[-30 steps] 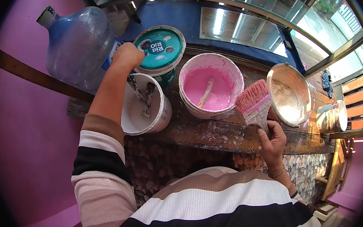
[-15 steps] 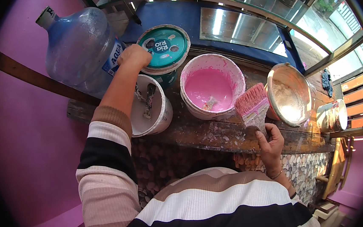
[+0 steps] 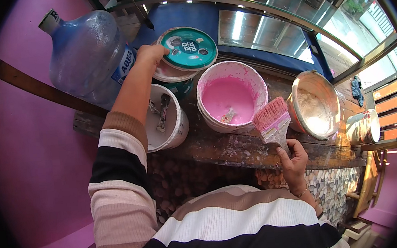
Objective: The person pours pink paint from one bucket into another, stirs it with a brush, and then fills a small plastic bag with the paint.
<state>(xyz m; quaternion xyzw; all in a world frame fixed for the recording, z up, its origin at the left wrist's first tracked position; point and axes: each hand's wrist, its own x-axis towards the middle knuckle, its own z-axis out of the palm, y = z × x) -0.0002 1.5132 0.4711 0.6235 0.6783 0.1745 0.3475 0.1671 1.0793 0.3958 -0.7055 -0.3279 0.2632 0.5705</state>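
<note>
My left hand (image 3: 152, 56) grips the left edge of a round teal lid (image 3: 191, 55). The lid sits askew over a teal paint tub (image 3: 182, 89), whose pale rim shows below and to the left of it. My right hand (image 3: 295, 159) is closed on the handle of a wide paintbrush (image 3: 272, 118), its bristles pink and pointing up and left. Just left of the brush stands a white bucket of pink paint (image 3: 228, 96), with a small pale lump lying in the paint. Below my left wrist is a white bucket (image 3: 180, 125) with paint-crusted scrapers (image 3: 163, 113) inside.
A large clear water jug (image 3: 88, 53) stands at the left by the pink wall (image 3: 46, 150). Right of the brush are an orange-rimmed bucket (image 3: 316, 103) and a small paint-stained pail (image 3: 364, 126) on its side. Behind them runs a glass display case (image 3: 266, 32).
The teal lid has shifted right and tilted off the tub, baring part of its rim. My left hand moved right with it. The brush has dipped slightly left and down.
</note>
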